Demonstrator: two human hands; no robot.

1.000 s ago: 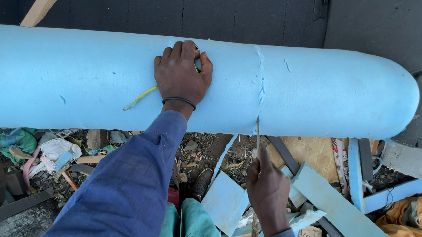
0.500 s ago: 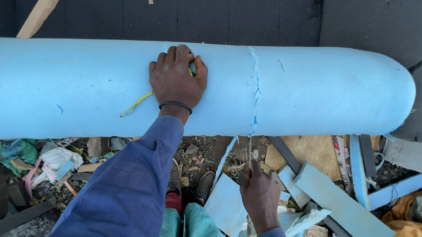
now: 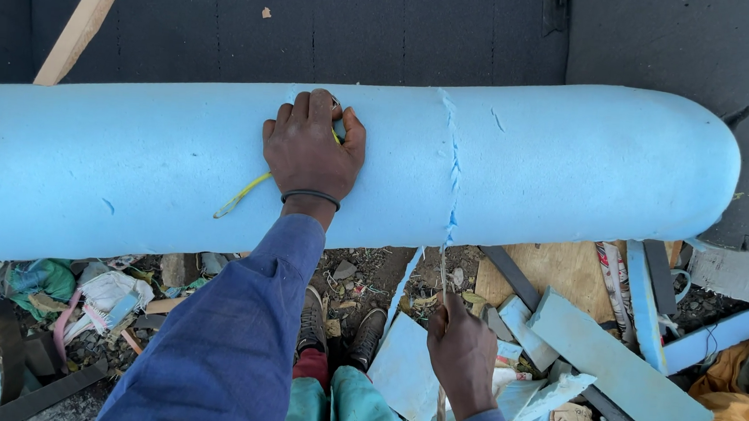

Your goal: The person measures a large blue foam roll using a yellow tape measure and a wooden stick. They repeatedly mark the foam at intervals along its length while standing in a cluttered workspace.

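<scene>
A long light-blue foam roll lies across the view at chest height. My left hand presses flat on its top, over a yellow strip that trails down the foam. A ragged cut line runs down the roll to the right of that hand. Below the roll, my right hand is closed around a thin blade or rod that points up toward the lower end of the cut. A narrow blue foam sliver hangs from the roll next to it.
Foam offcuts, dark strips, a wooden board and cloth scraps litter the ground. A wooden slat leans on the dark wall behind. Orange fabric lies at the right. My shoes stand beneath the roll.
My right hand has shifted slightly left and lower under the cut. The left hand stays pressed on the roll.
</scene>
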